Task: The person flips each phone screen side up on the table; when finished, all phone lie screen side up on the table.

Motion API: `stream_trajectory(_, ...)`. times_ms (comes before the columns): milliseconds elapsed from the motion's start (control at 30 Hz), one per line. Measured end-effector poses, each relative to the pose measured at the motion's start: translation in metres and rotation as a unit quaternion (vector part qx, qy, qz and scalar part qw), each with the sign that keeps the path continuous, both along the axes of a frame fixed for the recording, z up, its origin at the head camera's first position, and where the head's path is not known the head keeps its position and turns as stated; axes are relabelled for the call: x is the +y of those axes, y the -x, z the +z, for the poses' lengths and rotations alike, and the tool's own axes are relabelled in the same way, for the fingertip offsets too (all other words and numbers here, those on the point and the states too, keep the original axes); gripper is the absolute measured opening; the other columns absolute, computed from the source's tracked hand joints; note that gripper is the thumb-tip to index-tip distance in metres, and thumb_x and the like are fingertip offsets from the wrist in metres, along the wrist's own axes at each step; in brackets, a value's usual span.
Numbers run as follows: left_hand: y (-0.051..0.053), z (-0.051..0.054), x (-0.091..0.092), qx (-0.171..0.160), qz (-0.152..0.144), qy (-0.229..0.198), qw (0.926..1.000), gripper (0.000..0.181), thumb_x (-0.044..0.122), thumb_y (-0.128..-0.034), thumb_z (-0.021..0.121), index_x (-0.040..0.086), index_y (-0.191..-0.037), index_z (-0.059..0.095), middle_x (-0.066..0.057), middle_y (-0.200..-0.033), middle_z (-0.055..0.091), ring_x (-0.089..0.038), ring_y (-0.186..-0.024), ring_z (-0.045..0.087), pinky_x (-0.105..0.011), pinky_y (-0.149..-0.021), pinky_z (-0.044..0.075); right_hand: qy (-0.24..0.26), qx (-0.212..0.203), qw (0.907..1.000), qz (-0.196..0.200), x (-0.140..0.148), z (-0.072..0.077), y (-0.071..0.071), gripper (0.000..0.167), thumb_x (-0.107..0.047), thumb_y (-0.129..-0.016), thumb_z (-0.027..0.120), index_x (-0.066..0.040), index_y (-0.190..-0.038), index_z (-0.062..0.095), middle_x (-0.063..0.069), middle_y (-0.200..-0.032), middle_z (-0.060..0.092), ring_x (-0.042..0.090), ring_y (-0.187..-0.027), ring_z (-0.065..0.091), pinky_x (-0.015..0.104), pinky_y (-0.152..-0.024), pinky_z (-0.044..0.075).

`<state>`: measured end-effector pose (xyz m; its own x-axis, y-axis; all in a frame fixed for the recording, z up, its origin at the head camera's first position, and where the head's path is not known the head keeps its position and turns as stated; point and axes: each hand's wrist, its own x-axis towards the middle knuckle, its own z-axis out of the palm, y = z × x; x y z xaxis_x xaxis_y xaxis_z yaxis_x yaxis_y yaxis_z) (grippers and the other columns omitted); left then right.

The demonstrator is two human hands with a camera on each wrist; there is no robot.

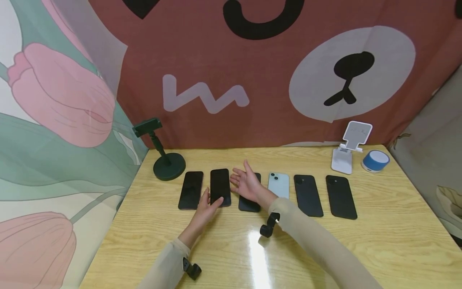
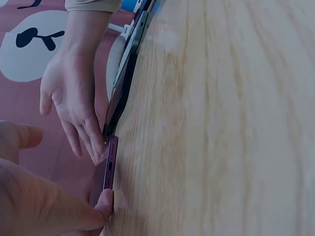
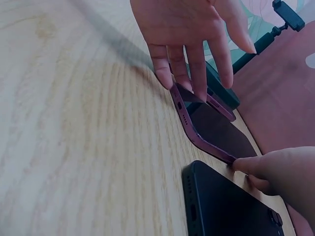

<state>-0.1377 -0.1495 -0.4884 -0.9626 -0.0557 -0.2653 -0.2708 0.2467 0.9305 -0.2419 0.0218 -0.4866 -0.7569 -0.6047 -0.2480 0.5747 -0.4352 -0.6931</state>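
Note:
A phone with a black screen facing up and a purple edge (image 1: pixel 219 182) lies on the table, second from the left in a row. My left hand (image 1: pixel 205 210) is at its near left corner, fingers fairly straight and thumb over the bottom end. At the phone's right edge, fingertips of my right hand (image 1: pixel 249 184) touch its side, as the right wrist view shows; that hand is spread, palm turned inward. Beneath the right hand lies a dark phone (image 1: pixel 249 205), partly covered. Another black-screened phone (image 1: pixel 191 190) lies just left of the left hand.
Rightward in the row come a light blue phone (image 1: pixel 278 188) and two dark phones (image 1: pixel 309 198), (image 1: pixel 341 196), backs up. Behind stand a dark green phone stand (image 1: pixel 169 166), a white folding stand (image 1: pixel 341 160) and a blue speaker-like cylinder (image 1: pixel 375 161). A printed cloth (image 1: pixel 202 128) hangs behind.

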Motion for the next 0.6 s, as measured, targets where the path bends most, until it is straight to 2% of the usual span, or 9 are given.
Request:
stream_trajectory(267,0.0001,0.0002,0.0016,0.002,0.003,0.015,0.9999,0.079,0.029,-0.0933,0.058,0.002,-0.151,0.012,-0.029,-0.149,0.02,-0.044,-0.135,0.024,-0.058,-0.106,0.025,0.007,-0.007,0.9999,0.011,0.0022,0.0003,-0.0052,0.083,-0.065,-0.094,0.01,-0.007,-0.151,-0.008,0.022,-0.154,-0.017,0.034,-0.142,-0.013,0.055,-0.111,-0.004)
stream_trajectory(400,0.0002,0.0003,0.0023,0.008,0.006,0.02,0.9997,0.078,0.028,-0.0933,0.058,0.002,-0.151,0.013,-0.029,-0.149,0.021,-0.044,-0.135,0.024,-0.058,-0.106,0.024,0.009,-0.016,0.9998,0.003,0.0032,0.0012,-0.0061,0.083,-0.065,-0.094,0.012,-0.008,-0.152,-0.006,0.023,-0.154,-0.015,0.035,-0.142,-0.012,0.057,-0.111,-0.002)
stream_trajectory(533,-0.0001,0.0003,0.0025,0.03,0.005,0.039,0.9988,0.077,0.03,-0.0932,0.058,0.002,-0.15,0.014,-0.029,-0.149,0.02,-0.045,-0.135,0.023,-0.058,-0.106,0.023,0.009,-0.023,0.9997,-0.01,0.0058,0.0039,-0.0053,0.083,-0.065,-0.094,0.013,-0.009,-0.152,-0.004,0.023,-0.154,-0.012,0.038,-0.141,-0.011,0.059,-0.11,-0.001)
stream_trajectory(600,-0.0009,0.0005,0.0026,0.051,0.006,0.055,0.9972,0.077,0.03,-0.0931,0.058,0.001,-0.15,0.016,-0.029,-0.149,0.02,-0.046,-0.135,0.023,-0.058,-0.106,0.025,0.004,-0.022,0.9996,-0.014,0.008,0.0055,-0.0045,0.082,-0.065,-0.094,0.013,-0.01,-0.153,-0.002,0.023,-0.155,-0.01,0.039,-0.141,-0.009,0.058,-0.111,0.0)
